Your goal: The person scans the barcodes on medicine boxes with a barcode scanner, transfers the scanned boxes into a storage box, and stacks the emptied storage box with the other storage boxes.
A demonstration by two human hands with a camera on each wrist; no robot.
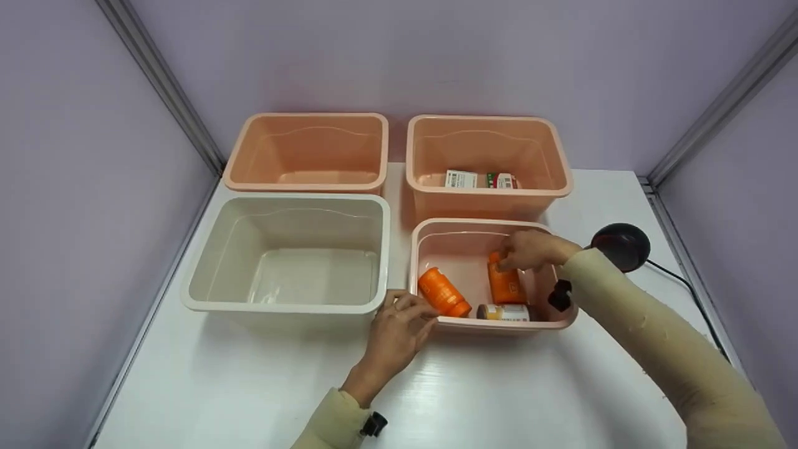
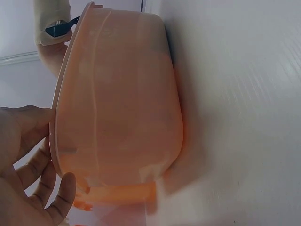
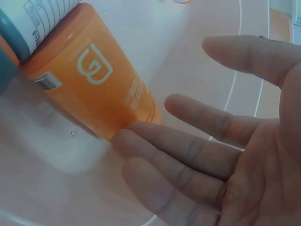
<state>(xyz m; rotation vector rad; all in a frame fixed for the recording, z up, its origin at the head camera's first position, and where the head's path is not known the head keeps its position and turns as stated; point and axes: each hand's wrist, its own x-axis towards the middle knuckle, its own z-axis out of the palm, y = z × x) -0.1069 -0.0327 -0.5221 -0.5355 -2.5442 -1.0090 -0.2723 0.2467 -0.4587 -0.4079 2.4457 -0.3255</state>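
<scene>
While the right hand (image 1: 533, 248), fingers (image 3: 193, 146) loosely extended, touches the right-hand orange bottle (image 1: 506, 287) inside the front pink bin (image 1: 474, 221), right of centre, the left hand (image 1: 399, 330), lower centre, apparently pinches the rim (image 1: 461, 322).

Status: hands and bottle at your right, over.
Left hand on pink bin rim. Right hand open at orange bottle. White-labelled jar at bottle's base, might crowd it.

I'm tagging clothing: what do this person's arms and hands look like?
The left hand and right hand wear no gloves. Both arms wear plain, pale yellow fabric: a left sleeve and a right sleeve. A small black left-wrist device and similar right-wrist device sit by the cuffs.
</scene>
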